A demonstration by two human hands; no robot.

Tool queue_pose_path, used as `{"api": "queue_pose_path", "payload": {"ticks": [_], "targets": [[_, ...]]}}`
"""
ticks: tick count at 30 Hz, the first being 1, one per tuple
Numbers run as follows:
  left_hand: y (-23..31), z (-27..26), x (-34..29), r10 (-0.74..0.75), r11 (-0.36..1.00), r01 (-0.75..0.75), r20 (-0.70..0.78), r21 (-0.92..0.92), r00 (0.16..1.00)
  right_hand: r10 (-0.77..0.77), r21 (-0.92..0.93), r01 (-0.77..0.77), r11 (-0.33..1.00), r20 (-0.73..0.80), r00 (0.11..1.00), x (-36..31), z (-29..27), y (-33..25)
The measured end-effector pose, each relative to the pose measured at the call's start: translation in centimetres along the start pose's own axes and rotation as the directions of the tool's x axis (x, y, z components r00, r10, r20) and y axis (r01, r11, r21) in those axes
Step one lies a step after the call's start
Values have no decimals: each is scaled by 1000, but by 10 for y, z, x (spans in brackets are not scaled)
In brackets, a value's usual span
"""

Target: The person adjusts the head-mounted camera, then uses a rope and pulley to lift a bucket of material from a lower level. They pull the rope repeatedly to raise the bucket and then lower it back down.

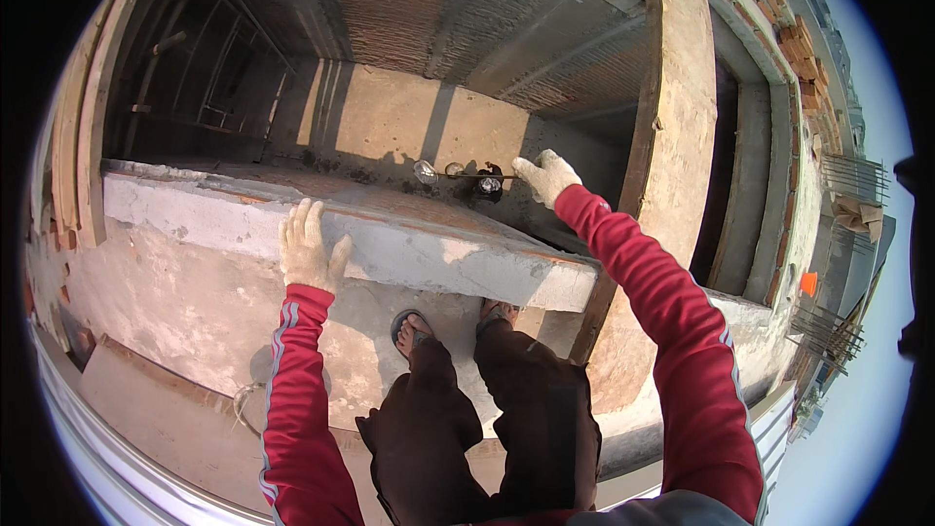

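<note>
My left hand [310,245], in a pale work glove, lies on the top edge of a low grey plastered wall [390,251], fingers stretched out and thumb apart. My right hand [547,177], gloved too, reaches out past that wall over the deep opening. Its fingers are closed at the end of a thin dark rod-like thing [485,176] that runs leftward from them. Around the rod's line, small shiny pale things [426,172] and a dark shape [493,181] show lower down; they are too small to make out.
Brick walls [390,10] surround the sunlit floor [390,117] far below. A broad concrete beam [682,88] runs along my right. Wooden planks [93,117] stand at the left. My sandalled feet [414,331] are close to the low wall. Bricks [801,49] and bare rebar [828,331] lie beyond.
</note>
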State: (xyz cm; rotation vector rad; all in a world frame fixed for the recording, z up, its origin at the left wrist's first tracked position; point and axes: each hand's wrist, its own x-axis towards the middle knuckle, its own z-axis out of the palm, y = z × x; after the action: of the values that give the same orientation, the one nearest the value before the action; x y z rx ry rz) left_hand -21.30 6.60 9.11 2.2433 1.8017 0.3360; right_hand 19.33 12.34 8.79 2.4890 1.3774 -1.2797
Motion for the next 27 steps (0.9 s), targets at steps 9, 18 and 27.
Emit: {"api": "queue_pose_path", "payload": {"ticks": [9, 18, 27], "targets": [[30, -286, -219, -292, 924, 344, 276, -165, 916, -142, 146, 133, 980, 49, 989, -232, -233, -138], [92, -483, -317, -597, 603, 708, 381, -367, 706, -260, 107, 253, 962, 60, 964, -432, -393, -237], [273, -511, -56, -43, 305, 96, 87, -947, 995, -301, -20, 305, 952, 121, 946, -542, -437, -286]]}}
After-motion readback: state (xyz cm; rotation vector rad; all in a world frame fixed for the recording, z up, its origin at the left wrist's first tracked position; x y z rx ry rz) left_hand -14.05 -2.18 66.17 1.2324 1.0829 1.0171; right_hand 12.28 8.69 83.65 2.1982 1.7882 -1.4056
